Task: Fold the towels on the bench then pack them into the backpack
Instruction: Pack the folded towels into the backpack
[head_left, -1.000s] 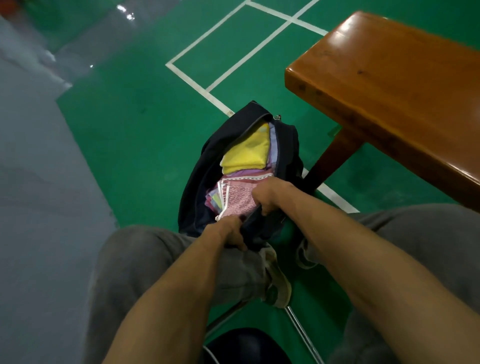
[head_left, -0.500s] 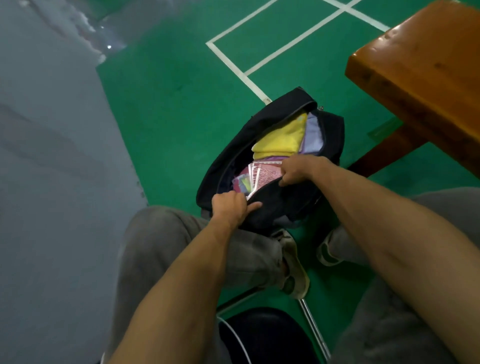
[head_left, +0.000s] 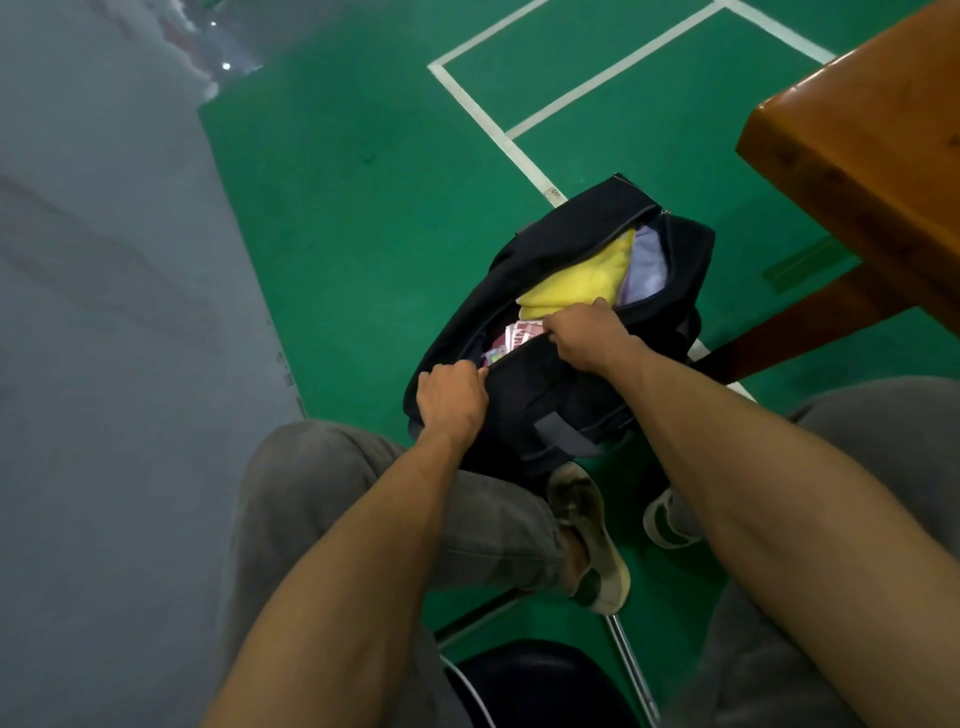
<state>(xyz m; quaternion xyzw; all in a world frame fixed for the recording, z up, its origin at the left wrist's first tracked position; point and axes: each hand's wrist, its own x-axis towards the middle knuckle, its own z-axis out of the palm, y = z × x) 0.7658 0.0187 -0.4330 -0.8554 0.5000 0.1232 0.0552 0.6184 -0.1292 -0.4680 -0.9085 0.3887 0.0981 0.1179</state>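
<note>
1. Backpack (head_left: 561, 384), dark and soft, lay on the green floor (head_left: 353, 218) at centre frame, just beyond the seated person's knees, with its long axis running from lower left to upper right.
2. Its opening ran along that same axis, closed at the lower-left end and gaping toward the upper right, where a yellow towel (head_left: 576, 283), a pale lilac towel (head_left: 647, 265) and a pink patterned towel (head_left: 522, 332) showed inside.
3. The left hand (head_left: 449, 397) sat at the lower-left end of the opening, its grip curled tight on the bag's fabric there, apparently as an anchor.
4. The right hand (head_left: 584, 338) was further up the opening, fingers curled in a pinch at the edge; it looked like the zip pull, though the pull itself was hidden under the fingers.
5. By my judgement the packing was done and closing was under way: the open stretch lay up and to the right of the right hand, so that hand was the nearer one to draw along the axis.
6. The wooden table (head_left: 857, 150) filled the upper right of the frame, with no towel on the part in view.
7. White court lines (head_left: 483, 109) crossed the floor above the bag, and a grey floor area (head_left: 104, 312) took the left side.
</note>
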